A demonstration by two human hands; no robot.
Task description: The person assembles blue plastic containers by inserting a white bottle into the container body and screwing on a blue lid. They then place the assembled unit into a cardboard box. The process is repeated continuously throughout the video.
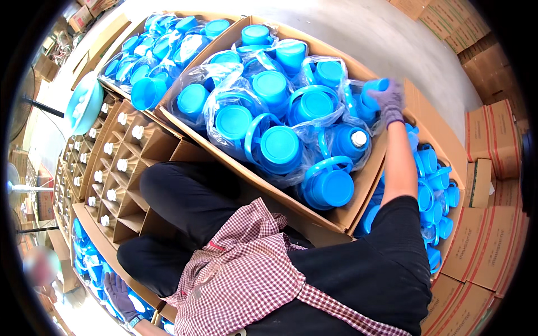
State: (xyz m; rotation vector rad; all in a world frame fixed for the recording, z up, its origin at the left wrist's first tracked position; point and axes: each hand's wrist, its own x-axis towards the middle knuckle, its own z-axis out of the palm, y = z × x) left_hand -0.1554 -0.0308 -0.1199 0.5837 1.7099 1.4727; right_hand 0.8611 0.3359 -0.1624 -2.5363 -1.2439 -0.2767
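My right hand (388, 101), in a grey-purple glove, is closed around a blue cup-shaped lid (374, 86) at the far right corner of a large carton (269, 193). Blue flasks (281, 149) with handles and cup lids fill this carton, wrapped in clear plastic bags. One flask shows a white stopper (359, 138) with no cup over it. Far to the left, my gloved left hand (116, 294) has its fingers stretched out over a carton of blue pieces (89, 255). Nothing shows in its grasp.
At the left stands a divided carton (130, 193) of white-capped bottles. A light blue basin (84, 103) holds white pieces. More blue items fill cartons behind (168, 42) and at the right (431, 207). Stacked cartons (476, 241) line the right; another person (42, 266) is at the far left.
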